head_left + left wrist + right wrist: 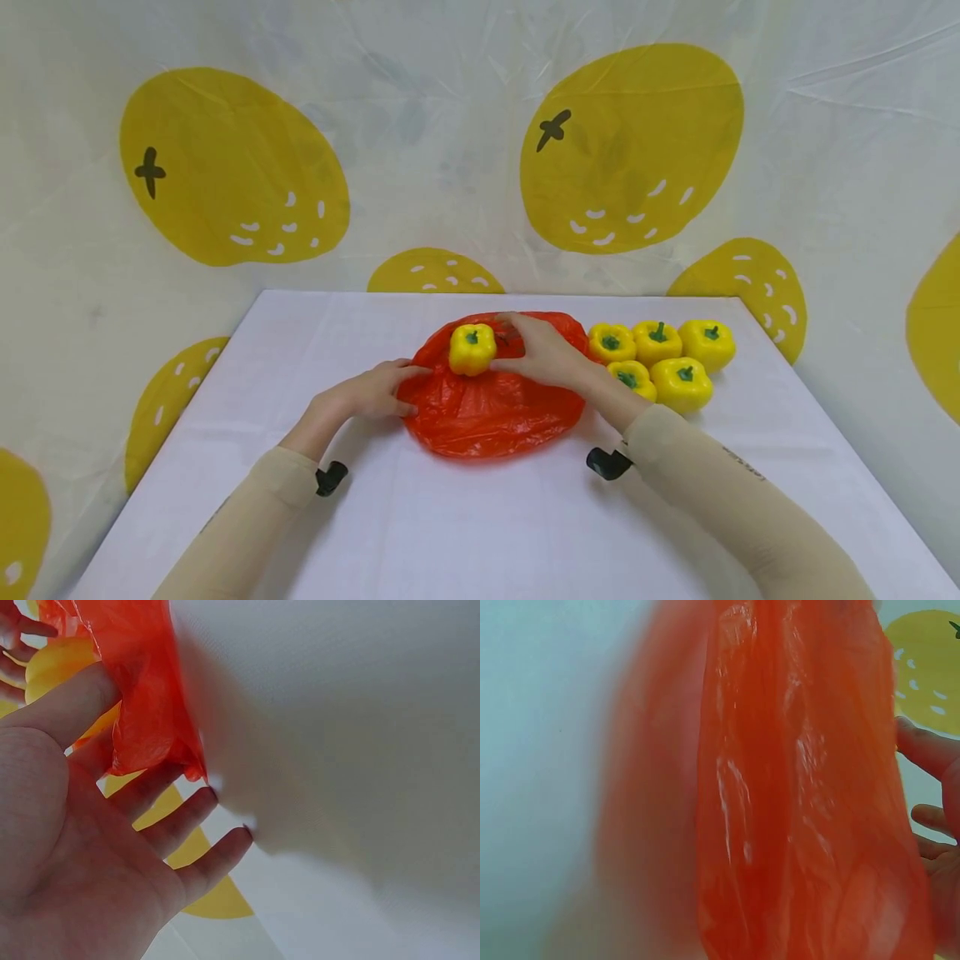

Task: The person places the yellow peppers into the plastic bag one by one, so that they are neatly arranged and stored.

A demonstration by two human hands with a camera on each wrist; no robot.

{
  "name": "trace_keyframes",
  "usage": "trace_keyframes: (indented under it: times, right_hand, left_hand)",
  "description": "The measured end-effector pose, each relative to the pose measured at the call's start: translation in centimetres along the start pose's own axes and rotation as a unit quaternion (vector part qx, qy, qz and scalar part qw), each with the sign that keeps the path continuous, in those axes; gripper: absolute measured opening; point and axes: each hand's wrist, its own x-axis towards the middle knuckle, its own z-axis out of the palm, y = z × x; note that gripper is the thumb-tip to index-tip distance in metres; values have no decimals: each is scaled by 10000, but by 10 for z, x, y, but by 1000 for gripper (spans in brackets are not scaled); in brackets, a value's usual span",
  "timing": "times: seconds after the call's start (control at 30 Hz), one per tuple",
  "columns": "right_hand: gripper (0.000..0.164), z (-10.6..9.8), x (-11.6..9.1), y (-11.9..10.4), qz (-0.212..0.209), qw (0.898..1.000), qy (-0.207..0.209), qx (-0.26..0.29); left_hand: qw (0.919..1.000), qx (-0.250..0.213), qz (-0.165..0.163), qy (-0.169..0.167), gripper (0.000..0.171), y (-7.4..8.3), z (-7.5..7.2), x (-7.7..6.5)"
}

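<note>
A red plastic bag [487,408] lies spread on the white table. Above it, in the head view, is a yellow bell pepper [472,350] with a green stem, also partly visible behind the bag's film in the left wrist view. My left hand [375,390] is at the bag's left edge, fingers spread and fairly straight, thumb overlapping the red film [142,697]. Reaching over the bag from the right, my right hand [542,354] holds its thumb and index finger apart, the thumb tip right at the pepper's side. Red film [810,787] fills most of the right wrist view.
Several yellow bell peppers [682,383] stand grouped to the right of the bag, close to the right wrist. Behind the white table [480,533] hangs a pale cloth [435,100] printed with large yellow fruit. A black wrist mount [609,463] sticks out below the right sleeve.
</note>
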Motion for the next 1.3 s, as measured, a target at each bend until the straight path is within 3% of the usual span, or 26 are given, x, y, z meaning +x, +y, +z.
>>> trace_keyframes:
  times: [0.5,0.9,1.3]
  right_hand:
    - [74,-18,-20,4,231,9992,-120,-312]
    - [69,-43,-41,0,179,9998,-60,-117]
    - [61,-88,-65,22,214,9978,590,-204]
  left_hand:
    - [10000,-5,-49,-23,64,-3,1,0]
    - [10000,19,79,-26,64,1,-3,-1]
    - [10000,-25,10,-64,65,-1,-2,0]
